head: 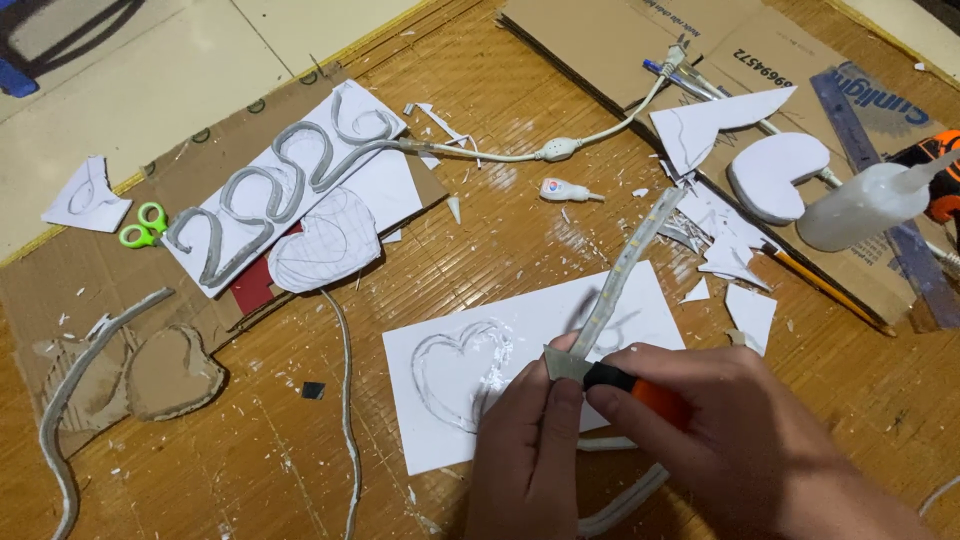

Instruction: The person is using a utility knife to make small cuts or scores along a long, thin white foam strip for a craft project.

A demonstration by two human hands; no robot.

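— Both hands meet low in the view, around six o'clock. What has each got?

— Right hand [740, 440] is closed round an orange-and-black utility knife [625, 385], its blade pointing toward nine o'clock. Left hand [528, 450] has its fingertips pinched on the lower end of a flat LED strip [625, 265], right where the blade touches it.

— And the strip, where does it run?

— Up from the pinch toward one o'clock, tilted, ending among white foam scraps [725, 250]. Under the hands lies a white foam sheet [500, 360] with a heart outline [455, 370] grooved into it (the groove looks rough, with crumbs beside it).

— What's farther out?

— At ten o'clock, a white board carrying four grey numerals made of bent tube [275, 185], with a lined paper heart [325, 245] touching its lower edge. Green scissors [145, 225] sit just beside that board, toward nine. A cardboard heart [170, 372] lies near eight o'clock.

— And the right side?

— At two o'clock, a thick white foam heart [775, 175] on cardboard, and near it a clear squeeze bottle [870, 205] lying tilted. A small glue tube [568, 190] rests at twelve, just below a white cable [560, 150].
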